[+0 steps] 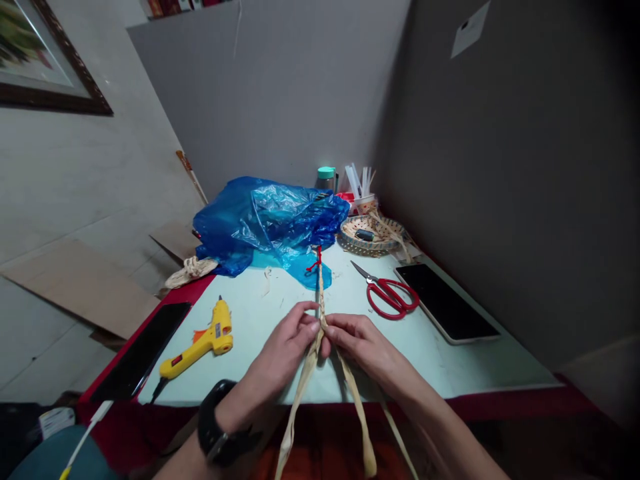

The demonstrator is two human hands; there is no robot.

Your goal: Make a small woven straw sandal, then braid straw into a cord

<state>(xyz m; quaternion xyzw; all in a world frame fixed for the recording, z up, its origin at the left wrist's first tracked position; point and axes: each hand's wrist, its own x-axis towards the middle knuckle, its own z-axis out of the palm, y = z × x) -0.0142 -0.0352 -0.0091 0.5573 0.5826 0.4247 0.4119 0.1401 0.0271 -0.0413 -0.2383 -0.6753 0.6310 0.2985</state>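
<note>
A narrow straw-coloured braid (321, 283) runs away from me over the table, its far end tied with red string (319, 255). My left hand (295, 333) pinches the braid's near end from the left, thumb and fingers together. From the right, my right hand (357, 337) closes thumb and fingers on the strands at the same spot. Loose pale strands (359, 407) hang from between the hands past the table's front edge. A black watch (215, 427) is on my left wrist.
A yellow glue gun (210, 340) lies left; red-handled scissors (390, 297) and a dark tablet (447, 303) lie right. Behind are a blue plastic bag (265, 217), a woven basket (367, 250) and a green-lidded bottle (326, 177). A black phone-like device (145, 347) lies at the left edge.
</note>
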